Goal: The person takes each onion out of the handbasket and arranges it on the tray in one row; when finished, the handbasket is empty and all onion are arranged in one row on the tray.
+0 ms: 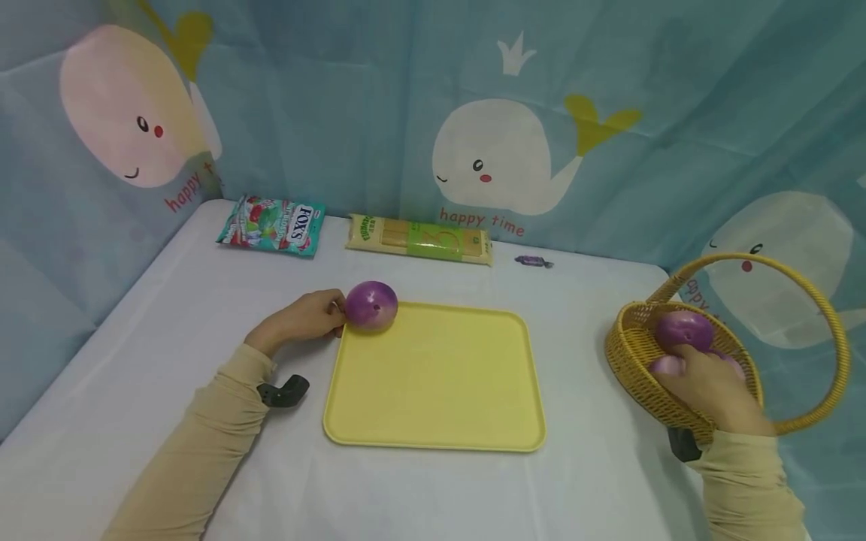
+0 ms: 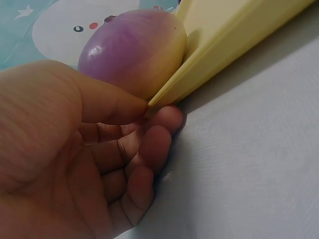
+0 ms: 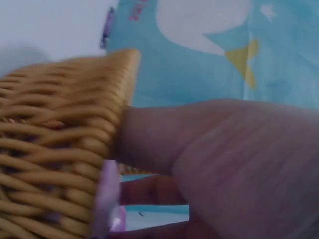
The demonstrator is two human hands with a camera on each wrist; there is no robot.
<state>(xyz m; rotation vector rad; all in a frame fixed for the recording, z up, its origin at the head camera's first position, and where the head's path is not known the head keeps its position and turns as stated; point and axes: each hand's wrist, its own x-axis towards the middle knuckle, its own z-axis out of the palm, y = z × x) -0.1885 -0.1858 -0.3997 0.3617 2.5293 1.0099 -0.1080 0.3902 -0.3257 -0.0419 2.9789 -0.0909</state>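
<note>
My left hand point(image 1: 313, 315) pinches the back-left corner of a yellow tray point(image 1: 440, 383), thumb above the rim and fingers curled below. On that corner sits a round, glossy purple onion point(image 1: 372, 306) that fades to a pale base. In the left wrist view the onion point(image 2: 134, 55) lies right beside my thumb. At the right, my right hand point(image 1: 710, 387) reaches down into a wicker basket point(image 1: 629, 368). Its thumb and fingers grip a pale purple onion point(image 1: 667, 365), partly hidden by the hand. Another purple onion point(image 1: 685, 330) lies behind it in the basket.
Along the back of the white table lie a FOX'S candy bag point(image 1: 274, 225), a yellow-green noodle packet point(image 1: 419, 239) and a small purple wrapped candy point(image 1: 534, 261). The basket's tall handle point(image 1: 839, 353) arches out to the right. A blue whale-print curtain point(image 1: 379, 113) hangs behind the table.
</note>
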